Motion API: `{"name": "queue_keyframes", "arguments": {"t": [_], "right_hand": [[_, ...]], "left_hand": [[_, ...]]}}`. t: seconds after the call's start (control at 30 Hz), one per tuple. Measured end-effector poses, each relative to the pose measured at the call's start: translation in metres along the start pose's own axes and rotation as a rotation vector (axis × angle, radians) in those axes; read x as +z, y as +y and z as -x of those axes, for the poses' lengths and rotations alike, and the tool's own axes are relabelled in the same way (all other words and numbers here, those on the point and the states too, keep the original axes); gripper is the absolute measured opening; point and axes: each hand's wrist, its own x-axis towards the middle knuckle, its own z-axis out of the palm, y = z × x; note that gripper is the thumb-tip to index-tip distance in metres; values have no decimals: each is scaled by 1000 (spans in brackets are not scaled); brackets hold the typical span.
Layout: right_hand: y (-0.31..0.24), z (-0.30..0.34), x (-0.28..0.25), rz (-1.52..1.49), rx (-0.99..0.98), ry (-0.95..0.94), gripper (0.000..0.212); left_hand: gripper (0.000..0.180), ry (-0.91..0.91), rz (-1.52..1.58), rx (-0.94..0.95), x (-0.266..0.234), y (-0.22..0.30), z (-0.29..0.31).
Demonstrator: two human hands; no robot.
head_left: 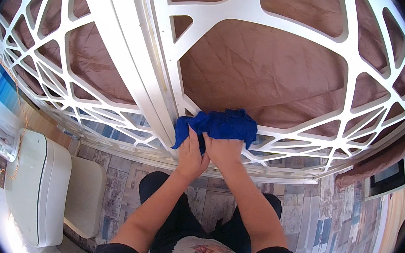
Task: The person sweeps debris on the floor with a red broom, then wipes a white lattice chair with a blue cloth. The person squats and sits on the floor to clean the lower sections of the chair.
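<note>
A crumpled blue cloth (230,123) lies against the lower part of a white lattice partition (235,11), just right of its upright post. My left hand (191,156) grips the cloth's left end, with some fingers laid along it. Close beside it, my right hand (223,151) is closed on the middle of the cloth, and its fingertips are hidden in the folds. The two hands nearly touch at the thumbs. Behind the lattice openings hangs wrinkled brown fabric (264,68).
To the left is a white boxy unit (30,187) with a pale rounded part (85,195) jutting out. A clear container (5,140) and an orange cord (19,150) are next to it. On the right are a dark-panelled frame (388,180) and bundled brown fabric (375,168). The floor (301,227) has a patchwork plank pattern.
</note>
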Motion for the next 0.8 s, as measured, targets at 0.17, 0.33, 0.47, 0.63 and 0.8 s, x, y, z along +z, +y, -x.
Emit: {"name": "queue_keyframes", "arguments": {"t": [0.17, 0.33, 0.47, 0.63, 0.8], "right_hand": [[22, 6, -24, -4, -110, 77, 42], [66, 18, -52, 68, -116, 104, 52], [17, 5, -30, -5, -73, 8, 59], [-39, -25, 3, -534, -229, 146, 60], [-54, -35, 4, -490, -176, 39, 40]], "left_hand": [[77, 89, 37, 109, -15, 8, -20], [72, 84, 30, 66, -23, 21, -22], [69, 88, 25, 18, -32, 20, -22], [62, 238, 155, 44, -58, 5, -31], [66, 245, 142, 64, -71, 0, -40]]}}
